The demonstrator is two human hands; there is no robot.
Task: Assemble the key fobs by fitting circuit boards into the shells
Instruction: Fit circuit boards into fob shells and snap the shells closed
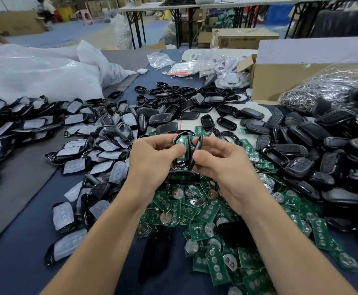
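Blue-grey floor (pixel 52 37), black-legged tables (pixel 150 7), perhaps a chair (pixel 339 23)

A black shell (pixel 178 162) with a green circuit board (pixel 183 140) seated inside is held upright, just beside a second shell half (pixel 197 146) turned edge-on, above loose circuit boards (pixel 205 209) heaped on the tabletop (pixel 25 241), with empty shells (pixel 312 150) piled at the right and pad-lined shells (pixel 78 150) at the left.

circuit boards (pixel 205 211): green | shells (pixel 314 145): black | table cover (pixel 20 252): dark blue | box (pixel 280 79): tan
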